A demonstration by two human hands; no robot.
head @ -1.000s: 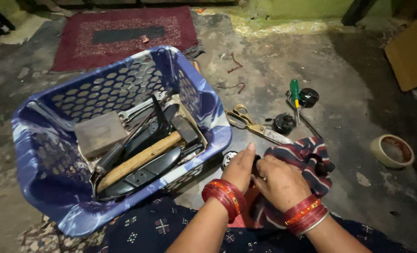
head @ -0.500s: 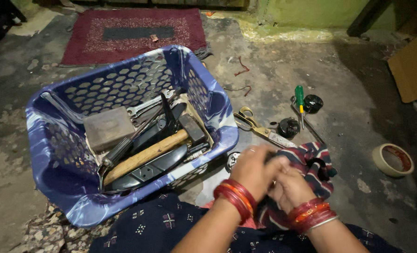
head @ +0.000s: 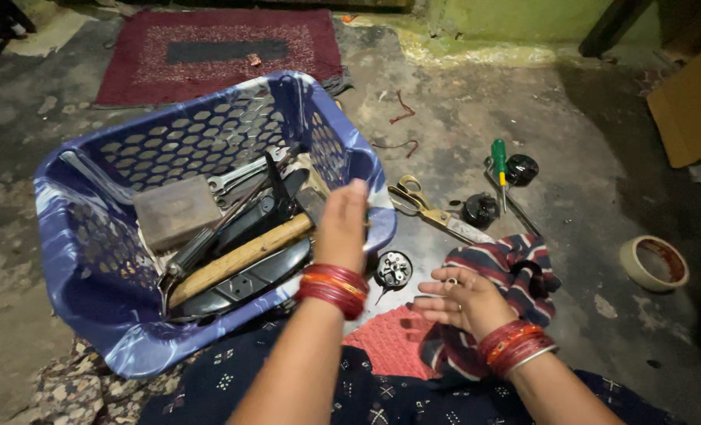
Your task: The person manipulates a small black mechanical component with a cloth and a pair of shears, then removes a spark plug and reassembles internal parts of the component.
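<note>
My left hand (head: pixel 342 224) is raised edge-on over the near right rim of a blue plastic basket (head: pixel 90 260), fingers straight, with nothing in it. My right hand (head: pixel 460 303) lies palm down with spread fingers on a striped cloth (head: pixel 523 264) and holds nothing. A small round metal part (head: pixel 393 269) sits on the floor between the two hands. Inside the basket lie a wooden-handled hammer (head: pixel 240 256), a wrench (head: pixel 240 175), a grey block (head: pixel 175 208) and dark metal pieces.
Scissors (head: pixel 433 211), a green-handled screwdriver (head: pixel 499 161) and two black round parts (head: pixel 480 209) lie right of the basket. A red textured mat (head: pixel 390 342) is by my lap. A tape roll (head: pixel 654 264) sits far right, a red rug (head: pixel 216 47) beyond the basket.
My hands were together on the striped cloth. The left hand has since lifted away toward the basket rim, and the right hand has opened flat on the cloth.
</note>
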